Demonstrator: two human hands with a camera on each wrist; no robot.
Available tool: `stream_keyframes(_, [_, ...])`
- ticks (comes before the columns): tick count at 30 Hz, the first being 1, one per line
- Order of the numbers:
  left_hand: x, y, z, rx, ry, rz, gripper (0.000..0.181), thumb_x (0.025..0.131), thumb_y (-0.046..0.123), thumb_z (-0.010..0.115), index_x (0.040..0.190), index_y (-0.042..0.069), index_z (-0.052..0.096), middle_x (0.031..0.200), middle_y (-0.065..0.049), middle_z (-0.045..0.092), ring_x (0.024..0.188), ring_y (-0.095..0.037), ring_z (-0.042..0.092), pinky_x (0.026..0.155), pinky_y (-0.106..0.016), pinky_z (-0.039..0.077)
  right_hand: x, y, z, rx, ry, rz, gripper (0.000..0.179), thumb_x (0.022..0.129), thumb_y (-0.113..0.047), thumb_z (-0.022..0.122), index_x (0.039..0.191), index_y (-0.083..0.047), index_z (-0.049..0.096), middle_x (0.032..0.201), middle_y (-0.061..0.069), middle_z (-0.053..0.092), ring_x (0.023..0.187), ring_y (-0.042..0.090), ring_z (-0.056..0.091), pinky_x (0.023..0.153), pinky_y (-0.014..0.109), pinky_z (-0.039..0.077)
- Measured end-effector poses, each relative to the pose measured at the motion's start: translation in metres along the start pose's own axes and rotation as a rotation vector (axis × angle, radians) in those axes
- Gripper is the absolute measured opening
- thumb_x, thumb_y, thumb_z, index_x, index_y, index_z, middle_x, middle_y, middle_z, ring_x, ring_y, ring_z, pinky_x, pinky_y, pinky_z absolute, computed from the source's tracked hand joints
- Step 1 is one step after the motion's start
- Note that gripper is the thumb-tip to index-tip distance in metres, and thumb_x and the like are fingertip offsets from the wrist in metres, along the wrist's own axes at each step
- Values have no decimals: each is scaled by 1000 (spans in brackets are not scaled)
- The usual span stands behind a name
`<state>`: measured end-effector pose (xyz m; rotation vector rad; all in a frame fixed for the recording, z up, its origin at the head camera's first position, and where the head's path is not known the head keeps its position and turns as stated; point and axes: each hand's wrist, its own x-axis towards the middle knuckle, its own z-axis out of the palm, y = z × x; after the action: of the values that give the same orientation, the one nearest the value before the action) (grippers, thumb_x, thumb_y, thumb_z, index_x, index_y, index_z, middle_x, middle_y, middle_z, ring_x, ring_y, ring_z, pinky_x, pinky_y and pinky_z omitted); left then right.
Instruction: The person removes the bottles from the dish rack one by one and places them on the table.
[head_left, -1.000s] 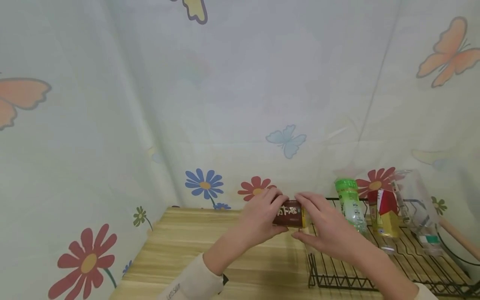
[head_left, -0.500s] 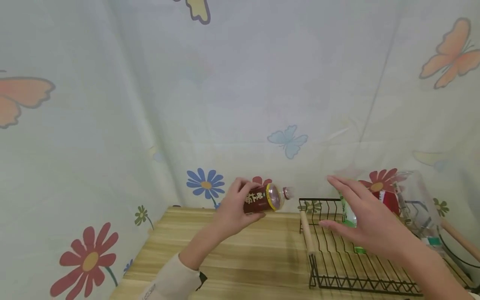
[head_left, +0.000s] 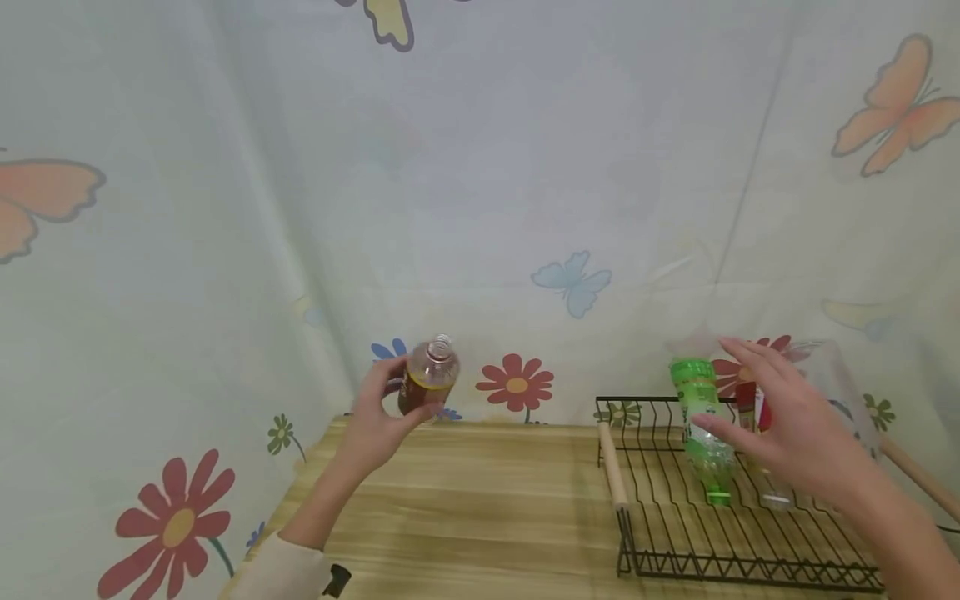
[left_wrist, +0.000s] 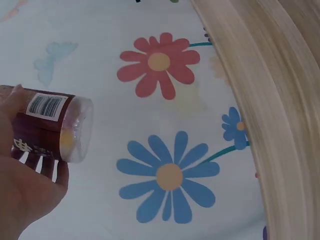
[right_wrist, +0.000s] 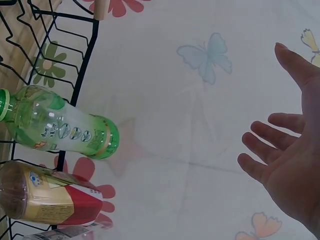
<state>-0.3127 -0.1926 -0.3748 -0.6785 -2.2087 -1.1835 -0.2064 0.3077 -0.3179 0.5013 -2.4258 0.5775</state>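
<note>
My left hand (head_left: 381, 421) grips a small clear bottle with a dark brown label (head_left: 429, 377) above the left part of the table, its open neck pointing up and slightly tilted. In the left wrist view the bottle's label (left_wrist: 42, 120) shows a barcode, and its clear base faces right. My right hand (head_left: 795, 425) hovers over the wire rack with fingers extended and holds nothing. Below it, a green-capped bottle (head_left: 705, 442) leans cap down in the rack. A red and yellow labelled bottle (right_wrist: 52, 196) lies beside that one, partly hidden by my hand in the head view.
The black wire rack (head_left: 738, 567) with wooden handles (head_left: 613, 467) stands on the right of the wooden table (head_left: 480, 533). Another clear bottle (head_left: 832, 371) leans in it at the far right. A flowered curtain (head_left: 480, 208) hangs behind and to the left.
My left hand has carried the brown-labelled bottle leftward, away from the right hand, and turned its neck upward. My right hand has let go of it and moved right over the rack.
</note>
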Motion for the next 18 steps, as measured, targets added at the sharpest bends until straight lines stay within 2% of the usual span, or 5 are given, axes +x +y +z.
stream_keyframes(1, [0, -5, -4, -30, 20, -27, 71, 86, 15, 91, 146, 11, 54, 140, -7, 58, 130, -29, 56, 110, -55, 49, 0, 3, 0, 7, -11, 13, 102, 83, -35, 92, 166, -15, 36, 158, 26, 44, 139, 57, 42, 93, 86, 38])
stream_keyframes(4, [-2, -20, -16, -88, 73, -143, 72, 90, 17, 88, 150, 10, 49, 145, -10, 55, 135, -31, 52, 115, -57, 44, -1, 13, 2, 0, -29, 39, 102, 86, -38, 90, 167, -14, 33, 158, 29, 42, 137, 59, 41, 91, 88, 37])
stream_keyframes(9, [-8, -55, -28, -100, 153, -300, 79, 92, 28, 87, 155, 10, 44, 151, -11, 51, 140, -32, 50, 119, -54, 41, -4, 31, 12, 8, -29, 93, 98, 89, -41, 87, 165, -9, 35, 155, 33, 43, 135, 61, 41, 89, 89, 36])
stream_keyframes(13, [-15, -81, -32, -97, 221, -390, 83, 91, 30, 87, 157, 7, 42, 154, -16, 48, 142, -36, 48, 120, -53, 40, -5, 45, 26, 38, -22, 142, 94, 91, -41, 85, 162, -4, 36, 154, 35, 44, 134, 62, 42, 91, 88, 36])
stream_keyframes(18, [-24, -109, -30, -108, 286, -476, 87, 91, 33, 87, 158, 6, 40, 157, -19, 45, 144, -41, 45, 121, -54, 39, -4, 59, 40, 51, -46, 195, 97, 94, -45, 80, 163, 2, 31, 158, 37, 37, 137, 64, 37, 95, 87, 34])
